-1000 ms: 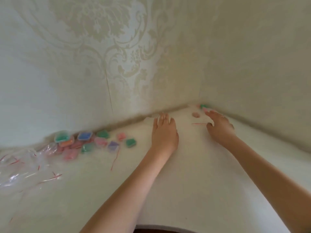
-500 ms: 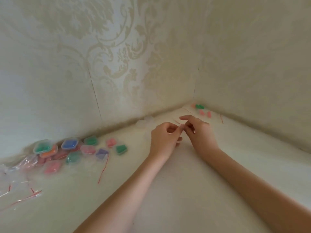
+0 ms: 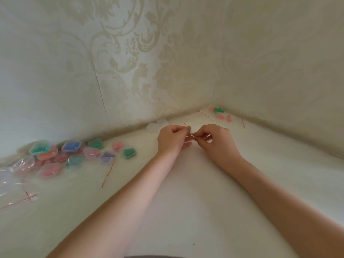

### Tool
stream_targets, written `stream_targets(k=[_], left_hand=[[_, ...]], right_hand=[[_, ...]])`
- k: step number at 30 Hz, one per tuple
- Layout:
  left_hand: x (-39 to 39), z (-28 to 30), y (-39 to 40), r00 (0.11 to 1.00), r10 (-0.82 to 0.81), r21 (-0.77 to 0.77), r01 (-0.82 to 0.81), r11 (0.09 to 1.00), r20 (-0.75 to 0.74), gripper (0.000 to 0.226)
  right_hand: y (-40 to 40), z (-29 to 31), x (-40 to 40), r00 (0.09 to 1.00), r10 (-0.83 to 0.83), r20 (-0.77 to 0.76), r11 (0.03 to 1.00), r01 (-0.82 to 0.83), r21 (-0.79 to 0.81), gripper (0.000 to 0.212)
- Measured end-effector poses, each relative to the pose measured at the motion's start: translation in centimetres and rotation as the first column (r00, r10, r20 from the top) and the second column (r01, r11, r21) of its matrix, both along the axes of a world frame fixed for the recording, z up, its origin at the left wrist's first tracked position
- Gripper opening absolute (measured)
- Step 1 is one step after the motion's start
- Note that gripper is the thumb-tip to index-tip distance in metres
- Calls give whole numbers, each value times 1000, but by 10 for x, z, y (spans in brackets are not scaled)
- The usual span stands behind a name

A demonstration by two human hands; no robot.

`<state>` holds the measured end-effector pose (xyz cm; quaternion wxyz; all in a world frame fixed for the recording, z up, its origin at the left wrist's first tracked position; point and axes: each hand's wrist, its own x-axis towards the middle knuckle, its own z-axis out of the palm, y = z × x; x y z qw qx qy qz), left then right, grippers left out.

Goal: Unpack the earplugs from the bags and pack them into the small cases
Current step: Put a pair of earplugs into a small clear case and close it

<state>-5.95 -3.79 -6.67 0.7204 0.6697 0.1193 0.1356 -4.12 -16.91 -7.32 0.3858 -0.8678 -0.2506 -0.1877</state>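
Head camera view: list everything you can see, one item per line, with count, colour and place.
small cases: about a dozen, clear with green, blue, orange, pink and purple inside, clustered at the left by the wall
loose earplugs: a few, green and pink, in the far corner
empty bags: count unclear, clear plastic with red strips, far left
red strip: one, lying just right of the cases
clear items: two or so, whitish, by the wall behind the left hand
small bag: one, clear with a red strip, between the hands
table: one, white
left hand: pinches the small bag
right hand: pinches the small bag
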Motion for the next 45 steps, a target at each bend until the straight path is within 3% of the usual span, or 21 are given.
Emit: stream_targets(k=[4,8,14,19,22,27,31,33,35,38,42,45], left_hand=[[-1,-3,1,999,-30,30,30,999,24,17],[-1,-5,-1,999,-26,69,24,997,30,16],[-3,-1,-2,997,-68,52,66,996,39,16],[1,-5,0,994,-81,106,73,992,68,22],[3,-9,1,990,-103,128,91,988,95,21],[3,-11,-1,975,-168,108,153,982,148,17],[3,-10,-6,969,-198,74,189,979,147,11],[2,-9,-10,975,-183,146,164,976,124,15],[0,-8,-14,980,-173,287,139,948,99,24],[-2,-7,-16,972,-212,505,133,853,102,31],[-4,-7,-15,972,-214,652,98,752,100,33],[-10,-7,-20,975,-202,811,46,583,89,35]], right_hand=[[-1,-2,0,1000,-16,25,1000,17,-11,4],[3,-1,-4,1000,-29,4,998,28,57,16],[4,0,-8,989,-10,-147,972,44,229,9],[1,2,-6,938,100,-333,944,17,329,3],[-1,4,-5,917,140,-375,931,7,366,12],[1,3,-8,954,40,-296,936,68,346,19],[3,1,-6,987,-50,-150,994,64,89,9],[3,-1,-6,998,-44,-51,998,41,-54,19],[3,-1,-6,999,-32,10,995,32,-91,25],[4,1,-9,998,-54,23,998,55,-44,36],[8,0,-12,989,-142,-28,989,143,39,36],[2,5,-4,963,-268,-23,959,269,85,34]])
